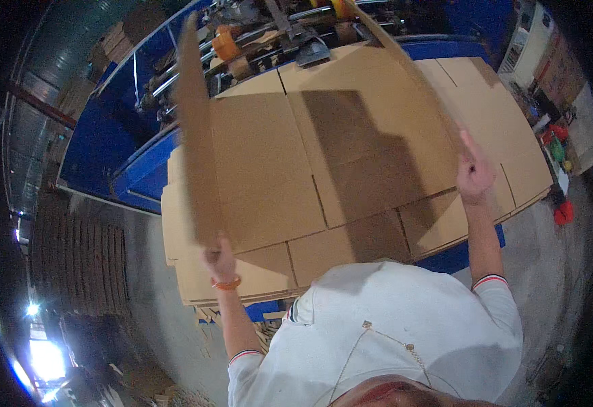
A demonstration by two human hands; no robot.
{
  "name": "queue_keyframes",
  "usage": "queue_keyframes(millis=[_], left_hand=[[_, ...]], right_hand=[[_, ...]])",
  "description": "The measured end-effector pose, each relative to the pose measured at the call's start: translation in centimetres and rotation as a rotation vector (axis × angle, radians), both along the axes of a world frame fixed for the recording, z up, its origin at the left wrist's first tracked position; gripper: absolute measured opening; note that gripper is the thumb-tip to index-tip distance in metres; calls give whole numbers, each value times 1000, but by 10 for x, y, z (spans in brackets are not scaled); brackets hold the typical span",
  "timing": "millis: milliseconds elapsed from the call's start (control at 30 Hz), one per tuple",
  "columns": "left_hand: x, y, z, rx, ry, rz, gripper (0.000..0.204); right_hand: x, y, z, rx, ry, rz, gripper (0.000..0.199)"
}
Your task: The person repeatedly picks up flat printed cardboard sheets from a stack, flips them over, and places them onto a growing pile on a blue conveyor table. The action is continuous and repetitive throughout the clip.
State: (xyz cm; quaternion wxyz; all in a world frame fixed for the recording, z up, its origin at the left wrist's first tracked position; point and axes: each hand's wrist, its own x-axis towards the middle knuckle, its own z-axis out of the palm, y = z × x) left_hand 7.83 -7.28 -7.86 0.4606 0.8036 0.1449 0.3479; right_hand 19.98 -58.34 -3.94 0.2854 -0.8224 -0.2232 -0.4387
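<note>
Grey floor (150,292) L & R; dim panelled wall (55,57) upper L; v. bright light (47,359), approx. rectangular, lower L; blue machine frame (110,129) at back.

My feed shows a dim room, white glare from a bright opening (47,359), hard shadow across the cardboard (259,163), motion-blurred left flap (196,149), bowed dark edges.

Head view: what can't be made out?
Head view, bare left hand: fingertips, blurred.
Head view, raised brown cardboard panel on the left: lower edge, blurred.
Head view, raised brown cardboard panel on the right: far end, cut by upper picture edge.
Head view, flat brown cardboard stack: sheet count, edges too fine.
Head view, metal machinery with orange parts: lower portion, behind cardboard.
</note>
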Motion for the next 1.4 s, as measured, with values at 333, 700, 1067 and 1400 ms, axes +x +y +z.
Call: queue_keyframes(millis=[333, 700, 1067, 1400], left_hand=[[31, -77, -48, 835, 251, -553, 71], [36, -78, -44, 888, 270, -584, 83], [122, 28, -40, 860, 640, -397, 62], [247, 130, -58, -113, 908, 50, 80]], right_hand=[[-22, 45, -48, -467, 432, -25, 54], [-8, 52, -71, -776, 372, 53, 53], [114, -56, -54, 156, 1132, 127, 56], [288, -150, -151, 361, 1353, 231, 62]])
